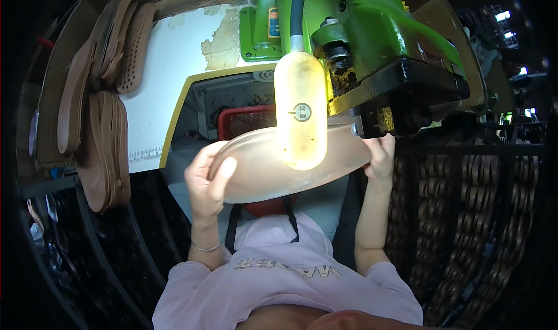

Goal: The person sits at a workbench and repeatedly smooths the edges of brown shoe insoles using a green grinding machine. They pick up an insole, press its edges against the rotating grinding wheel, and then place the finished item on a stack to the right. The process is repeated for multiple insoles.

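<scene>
A smooth, shiny, pale brown shoe sole (253,170) is held up between my two hands, slightly tilted. My left hand (210,176) is closed around its left end, thumb on the near face. At the other end, my right hand (381,154) grips the sole close under the dark metal head of a green machine (378,33); that head hides part of the fingers. A bright oval lamp (301,109) hangs in front and covers the middle of the sole. Whether the sole touches the machine, I cannot tell.
Stacked brown soles (104,150), one of them perforated (136,48), lie on the left of the white worktable (157,91). Below a yellow-edged cutout sits a red basket (232,120). Racks full of brown pieces (476,208) stand at the right, dark racks (110,243) at the left.
</scene>
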Available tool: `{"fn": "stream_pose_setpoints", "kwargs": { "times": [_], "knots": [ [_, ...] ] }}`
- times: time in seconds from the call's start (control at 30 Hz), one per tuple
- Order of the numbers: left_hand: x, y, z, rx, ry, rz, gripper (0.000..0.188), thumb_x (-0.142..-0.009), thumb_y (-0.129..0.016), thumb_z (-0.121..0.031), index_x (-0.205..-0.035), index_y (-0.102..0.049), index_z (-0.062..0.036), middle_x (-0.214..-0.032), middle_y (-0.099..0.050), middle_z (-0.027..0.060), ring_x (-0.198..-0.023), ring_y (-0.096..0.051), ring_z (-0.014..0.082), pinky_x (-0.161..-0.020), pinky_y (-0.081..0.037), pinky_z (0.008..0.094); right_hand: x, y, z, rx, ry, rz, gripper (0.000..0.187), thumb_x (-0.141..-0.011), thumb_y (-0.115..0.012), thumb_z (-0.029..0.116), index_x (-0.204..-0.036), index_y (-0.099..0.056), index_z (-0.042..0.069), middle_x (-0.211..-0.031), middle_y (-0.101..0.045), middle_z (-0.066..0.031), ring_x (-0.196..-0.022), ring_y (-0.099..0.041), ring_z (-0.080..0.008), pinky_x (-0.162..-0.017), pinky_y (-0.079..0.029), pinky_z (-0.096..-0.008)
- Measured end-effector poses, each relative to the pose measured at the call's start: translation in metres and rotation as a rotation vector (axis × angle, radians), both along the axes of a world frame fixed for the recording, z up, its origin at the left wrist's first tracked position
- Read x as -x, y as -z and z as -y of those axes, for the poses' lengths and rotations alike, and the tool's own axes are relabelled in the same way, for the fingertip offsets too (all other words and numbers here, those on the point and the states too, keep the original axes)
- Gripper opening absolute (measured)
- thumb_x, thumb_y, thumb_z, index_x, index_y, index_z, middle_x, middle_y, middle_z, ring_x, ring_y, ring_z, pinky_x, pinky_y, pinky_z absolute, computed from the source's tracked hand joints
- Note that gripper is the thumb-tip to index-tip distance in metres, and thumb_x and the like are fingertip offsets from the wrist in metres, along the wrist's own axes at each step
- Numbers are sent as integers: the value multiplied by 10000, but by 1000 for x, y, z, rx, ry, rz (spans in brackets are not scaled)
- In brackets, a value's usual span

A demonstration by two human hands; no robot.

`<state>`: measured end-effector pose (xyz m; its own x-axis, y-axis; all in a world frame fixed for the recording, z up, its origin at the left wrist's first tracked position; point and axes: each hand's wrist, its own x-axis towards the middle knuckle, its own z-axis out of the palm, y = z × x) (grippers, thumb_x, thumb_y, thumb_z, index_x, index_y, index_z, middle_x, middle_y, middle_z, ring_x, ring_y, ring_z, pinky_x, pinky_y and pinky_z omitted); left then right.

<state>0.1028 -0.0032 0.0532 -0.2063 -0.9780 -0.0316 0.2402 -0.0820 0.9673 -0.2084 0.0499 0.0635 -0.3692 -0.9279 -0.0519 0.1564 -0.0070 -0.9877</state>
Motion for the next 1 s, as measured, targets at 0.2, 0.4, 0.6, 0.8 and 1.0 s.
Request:
{"fn": "stream_pose_setpoints", "kwargs": {
  "times": [0.2,0.4,0.6,0.8,1.0],
  "knots": [
    [-54,7,-4,-57,-86,47,312,-874,-586,-68,-1150,-561,75,-1035,-657,127,-927,-622,146,-851,-470,257,-43,-1,8,-1,-118,-1,379,-827,-638,39,-1187,-531,-14,-1094,-598,-62,-1013,-550,-131,-919,-417,-272],
    [-90,24,-19,-130,-82,62,267,-859,-614,-50,-1096,-550,55,-993,-642,86,-912,-602,121,-842,-463,250,-73,-4,15,56,-149,-214,416,-786,-706,23,-1170,-551,-21,-1093,-611,-82,-1024,-571,-177,-928,-428,-296],
    [-26,-10,2,185,192,628,227,-781,-691,-18,-989,-616,34,-900,-676,91,-834,-636,133,-766,-499,264,-50,13,-4,82,-57,-187,313,-827,-723,105,-1070,-572,-22,-1005,-631,-73,-929,-575,-115,-839,-460,-255],
    [57,-15,30,672,111,592,160,-723,-696,-113,-833,-634,-15,-735,-637,143,-620,-613,317,-592,-497,344,2,-5,-11,111,137,-96,323,-903,-654,197,-1095,-535,-34,-989,-604,-52,-891,-546,-85,-813,-444,-233],
    [58,-29,53,565,281,316,195,-668,-625,-37,-855,-630,19,-679,-597,160,-554,-553,283,-574,-479,327,5,-9,-6,101,144,-103,253,-917,-589,199,-1040,-527,-14,-858,-601,-52,-679,-548,-71,-589,-448,-208]
  ]
}}
